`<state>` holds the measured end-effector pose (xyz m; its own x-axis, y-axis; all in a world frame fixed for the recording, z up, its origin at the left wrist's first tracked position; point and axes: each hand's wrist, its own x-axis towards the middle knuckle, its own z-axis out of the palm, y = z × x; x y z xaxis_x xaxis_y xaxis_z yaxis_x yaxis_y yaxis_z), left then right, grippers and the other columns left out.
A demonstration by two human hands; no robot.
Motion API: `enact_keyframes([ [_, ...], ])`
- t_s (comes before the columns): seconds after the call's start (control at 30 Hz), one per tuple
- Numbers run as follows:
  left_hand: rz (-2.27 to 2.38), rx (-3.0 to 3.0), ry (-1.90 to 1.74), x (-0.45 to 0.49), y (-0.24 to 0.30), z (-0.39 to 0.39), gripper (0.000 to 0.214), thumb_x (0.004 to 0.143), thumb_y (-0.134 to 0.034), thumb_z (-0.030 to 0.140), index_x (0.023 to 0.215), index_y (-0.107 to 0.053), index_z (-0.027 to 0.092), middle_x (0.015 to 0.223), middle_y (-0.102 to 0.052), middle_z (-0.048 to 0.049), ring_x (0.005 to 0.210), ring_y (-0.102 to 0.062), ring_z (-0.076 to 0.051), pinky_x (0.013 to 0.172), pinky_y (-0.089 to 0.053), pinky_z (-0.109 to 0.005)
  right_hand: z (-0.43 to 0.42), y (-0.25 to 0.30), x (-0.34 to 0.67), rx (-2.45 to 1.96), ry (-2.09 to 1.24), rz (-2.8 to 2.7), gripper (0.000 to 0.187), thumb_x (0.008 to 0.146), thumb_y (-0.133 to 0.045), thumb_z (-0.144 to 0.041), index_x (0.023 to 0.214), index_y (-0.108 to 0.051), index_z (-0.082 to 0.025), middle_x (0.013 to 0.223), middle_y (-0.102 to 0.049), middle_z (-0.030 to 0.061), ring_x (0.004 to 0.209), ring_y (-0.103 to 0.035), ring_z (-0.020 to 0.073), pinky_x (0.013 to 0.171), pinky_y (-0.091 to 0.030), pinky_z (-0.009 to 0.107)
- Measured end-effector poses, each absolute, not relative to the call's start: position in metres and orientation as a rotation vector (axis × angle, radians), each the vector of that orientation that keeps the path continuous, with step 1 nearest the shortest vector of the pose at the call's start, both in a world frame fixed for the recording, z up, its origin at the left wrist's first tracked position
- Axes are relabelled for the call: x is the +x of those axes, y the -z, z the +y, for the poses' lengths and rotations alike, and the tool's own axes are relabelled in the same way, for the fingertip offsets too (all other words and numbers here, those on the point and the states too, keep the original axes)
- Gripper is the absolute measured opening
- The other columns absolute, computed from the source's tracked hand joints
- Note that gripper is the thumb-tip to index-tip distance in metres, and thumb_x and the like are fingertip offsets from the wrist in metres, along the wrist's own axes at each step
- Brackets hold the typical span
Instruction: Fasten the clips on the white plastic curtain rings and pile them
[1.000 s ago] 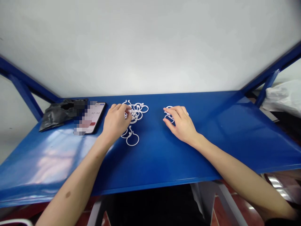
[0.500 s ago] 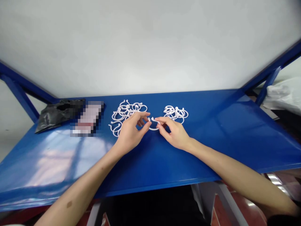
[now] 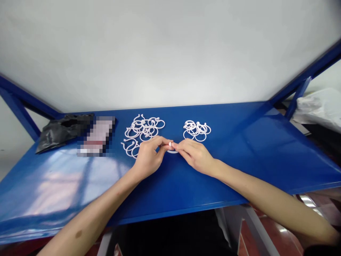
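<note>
A white plastic curtain ring (image 3: 172, 152) is pinched between my two hands above the blue table. My left hand (image 3: 151, 153) grips one end with thumb and index finger, by a small white knob. Fingertips of my right hand (image 3: 195, 154) press on the other end, almost touching the left fingertips. Fingers hide most of the ring's ends, so I cannot tell if they are joined. Beyond my left hand lies a loose pile of white curtain rings (image 3: 132, 134), several with open ends. A smaller pile of similar rings (image 3: 200, 137) lies beyond my right hand.
At the left of the blue table (image 3: 239, 142) lies a black plastic bag (image 3: 57, 133), with a blurred-out flat object (image 3: 97, 136) beside it. A pale wall (image 3: 170, 53) rises behind. Blue braces stand at both sides, and a white plastic bag (image 3: 319, 108) shows at the right.
Both hands have closed in on each other, and the ring's ends have come together between the fingertips. My left fingers have gone from spread to pinching. The view has shifted slightly.
</note>
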<state>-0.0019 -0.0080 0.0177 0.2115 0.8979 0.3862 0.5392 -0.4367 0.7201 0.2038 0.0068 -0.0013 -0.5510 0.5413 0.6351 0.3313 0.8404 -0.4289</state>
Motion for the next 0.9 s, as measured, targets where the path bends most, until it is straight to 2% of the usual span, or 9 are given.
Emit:
enact_keyframes([
  [0.13, 1.284, 2.097, -1.038, -0.005, -0.019, -0.003, 0.015, 0.096, -0.058, 0.027, 0.09, -0.07, 0.022, 0.092, -0.078, -0.0027, 0.082, -0.072, -0.017, 0.074, -0.056, -0.028, 0.011, 0.002, 0.202, -0.643, -0.253, -2.24, 0.023, 0.103, -0.047, -0.017, 0.118, -0.064, -0.02, 0.096, -0.073, 0.0056, 0.084, -0.068, 0.0166, 0.074, -0.06, 0.032],
  [0.23, 1.266, 2.158, -0.909, -0.014, -0.022, 0.006, 0.014, 0.096, -0.059, 0.031, 0.1, -0.071, 0.022, 0.093, -0.077, -0.0027, 0.08, -0.07, -0.017, 0.072, -0.055, -0.028, 0.018, 0.001, 0.2, -0.681, -0.219, -2.234, 0.021, 0.103, -0.049, -0.019, 0.114, -0.066, -0.021, 0.101, -0.072, 0.0063, 0.091, -0.068, 0.0179, 0.081, -0.059, 0.034],
  [0.37, 1.43, 2.306, -0.86, -0.035, -0.024, 0.021, 0.02, 0.095, -0.058, 0.029, 0.112, -0.069, 0.023, 0.098, -0.074, -0.0041, 0.092, -0.066, -0.02, 0.086, -0.054, -0.035, 0.033, -0.005, 0.212, -0.861, -0.098, -2.101, 0.017, 0.101, -0.053, -0.025, 0.105, -0.069, -0.022, 0.102, -0.07, 0.0078, 0.092, -0.068, 0.0194, 0.077, -0.057, 0.034],
  [0.47, 1.614, 2.497, -0.8, -0.051, -0.02, 0.031, 0.022, 0.095, -0.054, 0.024, 0.111, -0.069, 0.021, 0.103, -0.069, -0.0079, 0.103, -0.059, -0.026, 0.093, -0.049, -0.043, 0.048, -0.01, 0.231, -1.039, 0.019, -1.978, 0.016, 0.101, -0.054, -0.026, 0.105, -0.069, -0.023, 0.098, -0.069, 0.0076, 0.09, -0.066, 0.0214, 0.079, -0.055, 0.037],
  [0.6, 1.667, 2.634, -0.647, -0.062, -0.01, 0.038, 0.017, 0.091, -0.064, 0.032, 0.102, -0.071, 0.021, 0.106, -0.064, -0.01, 0.104, -0.054, -0.03, 0.092, -0.047, -0.047, 0.066, -0.007, 0.251, -1.268, 0.097, -1.949, 0.017, 0.097, -0.059, -0.025, 0.11, -0.067, -0.02, 0.095, -0.069, 0.0074, 0.093, -0.061, 0.0261, 0.085, -0.053, 0.045],
  [0.73, 1.627, 2.734, -0.622, -0.06, -0.005, 0.039, 0.012, 0.093, -0.061, 0.024, 0.091, -0.071, 0.018, 0.101, -0.064, -0.0101, 0.098, -0.053, -0.028, 0.088, -0.047, -0.046, 0.07, -0.002, 0.254, -1.371, 0.16, -1.99, 0.022, 0.094, -0.062, -0.028, 0.112, -0.067, -0.016, 0.107, -0.066, 0.0121, 0.104, -0.057, 0.0306, 0.088, -0.053, 0.047],
  [0.9, 1.495, 2.735, -0.85, -0.047, -0.017, 0.031, 0.012, 0.095, -0.06, 0.023, 0.09, -0.069, 0.017, 0.093, -0.064, -0.0079, 0.091, -0.051, -0.024, 0.084, -0.047, -0.04, 0.055, -0.008, 0.24, -1.21, 0.143, -2.018, 0.022, 0.098, -0.058, -0.03, 0.115, -0.066, -0.02, 0.11, -0.065, 0.0117, 0.105, -0.057, 0.0296, 0.091, -0.052, 0.048],
])
